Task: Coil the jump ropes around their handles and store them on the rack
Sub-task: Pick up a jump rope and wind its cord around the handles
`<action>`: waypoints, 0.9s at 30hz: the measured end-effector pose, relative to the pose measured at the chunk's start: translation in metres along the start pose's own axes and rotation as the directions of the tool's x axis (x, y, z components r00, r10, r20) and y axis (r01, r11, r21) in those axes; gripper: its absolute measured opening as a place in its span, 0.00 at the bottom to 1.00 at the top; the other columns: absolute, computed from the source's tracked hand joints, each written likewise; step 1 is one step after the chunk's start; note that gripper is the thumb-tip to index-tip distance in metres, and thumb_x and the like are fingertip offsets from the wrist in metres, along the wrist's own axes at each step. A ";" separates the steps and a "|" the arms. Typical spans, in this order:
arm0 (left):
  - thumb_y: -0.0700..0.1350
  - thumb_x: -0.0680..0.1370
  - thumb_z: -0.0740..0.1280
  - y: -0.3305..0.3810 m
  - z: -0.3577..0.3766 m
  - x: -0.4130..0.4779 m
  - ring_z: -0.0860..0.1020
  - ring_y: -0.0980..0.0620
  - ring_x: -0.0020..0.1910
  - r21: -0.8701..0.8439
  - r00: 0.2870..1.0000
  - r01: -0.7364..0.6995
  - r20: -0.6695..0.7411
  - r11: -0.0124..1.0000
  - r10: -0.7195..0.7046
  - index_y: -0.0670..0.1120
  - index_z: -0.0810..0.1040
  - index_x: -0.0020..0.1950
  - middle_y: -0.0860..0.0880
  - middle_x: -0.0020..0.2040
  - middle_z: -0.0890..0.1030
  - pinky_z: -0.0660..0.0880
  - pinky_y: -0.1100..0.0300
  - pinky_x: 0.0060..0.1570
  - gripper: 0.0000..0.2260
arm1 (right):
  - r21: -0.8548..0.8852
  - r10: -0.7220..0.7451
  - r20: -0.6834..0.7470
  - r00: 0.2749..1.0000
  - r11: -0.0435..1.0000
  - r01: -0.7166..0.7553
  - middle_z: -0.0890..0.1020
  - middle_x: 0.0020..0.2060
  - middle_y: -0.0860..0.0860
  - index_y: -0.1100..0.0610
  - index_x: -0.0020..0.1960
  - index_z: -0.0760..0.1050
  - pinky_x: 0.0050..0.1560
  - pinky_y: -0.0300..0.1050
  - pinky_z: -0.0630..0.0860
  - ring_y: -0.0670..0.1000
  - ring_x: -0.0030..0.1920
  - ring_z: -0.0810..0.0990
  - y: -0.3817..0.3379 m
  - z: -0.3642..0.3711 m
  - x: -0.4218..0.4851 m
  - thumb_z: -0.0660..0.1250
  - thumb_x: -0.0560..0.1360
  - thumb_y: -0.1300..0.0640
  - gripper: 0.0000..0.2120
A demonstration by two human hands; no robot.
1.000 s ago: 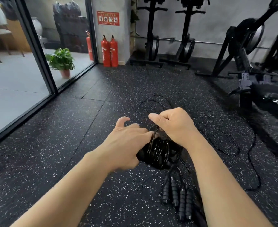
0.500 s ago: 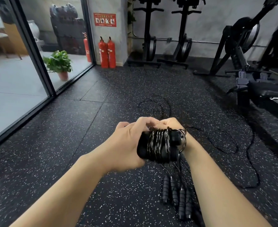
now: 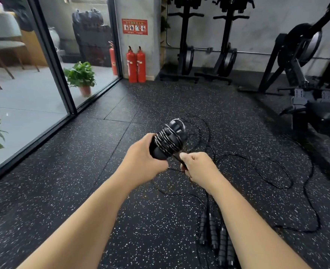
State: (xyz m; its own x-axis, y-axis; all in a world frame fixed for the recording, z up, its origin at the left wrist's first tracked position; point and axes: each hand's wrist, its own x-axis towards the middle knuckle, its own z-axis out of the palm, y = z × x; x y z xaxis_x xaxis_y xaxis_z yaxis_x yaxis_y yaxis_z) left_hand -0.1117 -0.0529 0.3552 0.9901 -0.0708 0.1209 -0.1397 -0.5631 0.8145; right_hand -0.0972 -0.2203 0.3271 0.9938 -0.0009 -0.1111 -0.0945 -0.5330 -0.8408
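Black coiled handles [image 3: 168, 141] gripped by left hand [image 3: 142, 162], right hand [image 3: 198, 167] pinching rope [image 3: 176, 157], red sign [image 3: 134, 26] unreadable

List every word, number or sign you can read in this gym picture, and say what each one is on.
No text is readable.
Red wall sign: four white pictograms with lines of print, too small to read.
Red fire extinguishers: pale labels, blurred.
Wound jump rope handles: no marking visible.

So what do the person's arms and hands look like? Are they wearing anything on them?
Both arms are bare right to the bottom edge of the picture: no sleeves show. The left hand and right hand wear no gloves, and no watch, bracelet or ring can be seen on the parts in view.
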 end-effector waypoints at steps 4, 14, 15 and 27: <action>0.40 0.69 0.72 -0.015 -0.009 0.009 0.72 0.50 0.28 0.053 0.984 0.174 -0.040 0.983 -0.172 0.44 0.72 0.45 0.48 0.35 0.75 0.68 0.62 0.26 0.10 | -0.153 -0.204 -0.057 0.977 0.969 0.193 0.77 0.28 0.57 0.64 0.33 0.73 0.33 0.50 0.68 0.52 0.30 0.70 -0.012 0.004 -0.007 0.59 0.80 0.49 0.23; 0.50 0.72 0.68 -0.037 -0.016 0.017 0.76 0.49 0.36 0.021 0.939 0.341 -0.061 0.940 -0.339 0.43 0.74 0.50 0.46 0.42 0.80 0.71 0.58 0.35 0.13 | -0.331 -0.350 -0.010 0.937 0.885 0.327 0.69 0.22 0.51 0.62 0.33 0.73 0.33 0.52 0.72 0.51 0.27 0.66 -0.034 0.009 -0.013 0.60 0.80 0.49 0.22; 0.51 0.73 0.67 -0.038 -0.016 0.018 0.76 0.48 0.38 0.027 0.934 0.354 -0.058 0.935 -0.352 0.43 0.73 0.53 0.45 0.45 0.80 0.71 0.57 0.36 0.15 | -0.335 -0.346 -0.028 0.938 0.887 0.317 0.71 0.23 0.54 0.64 0.37 0.76 0.34 0.52 0.73 0.51 0.27 0.67 -0.035 0.007 -0.013 0.60 0.80 0.49 0.21; 0.53 0.73 0.70 -0.024 -0.002 0.012 0.77 0.43 0.54 0.632 0.964 0.263 -0.139 0.729 -0.226 0.45 0.64 0.55 0.47 0.52 0.75 0.69 0.53 0.44 0.20 | -0.503 -0.398 0.149 0.905 0.758 0.416 0.70 0.23 0.51 0.57 0.27 0.66 0.29 0.44 0.63 0.52 0.28 0.67 -0.071 -0.001 -0.032 0.65 0.74 0.53 0.19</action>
State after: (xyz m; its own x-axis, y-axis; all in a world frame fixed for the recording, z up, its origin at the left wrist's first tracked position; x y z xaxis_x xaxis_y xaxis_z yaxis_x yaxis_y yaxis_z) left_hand -0.0965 -0.0387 0.3383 0.9847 0.1739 0.0111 0.1647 -0.9497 0.2664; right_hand -0.1223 -0.1837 0.3910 0.9284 0.3377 0.1547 0.3713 -0.8295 -0.4172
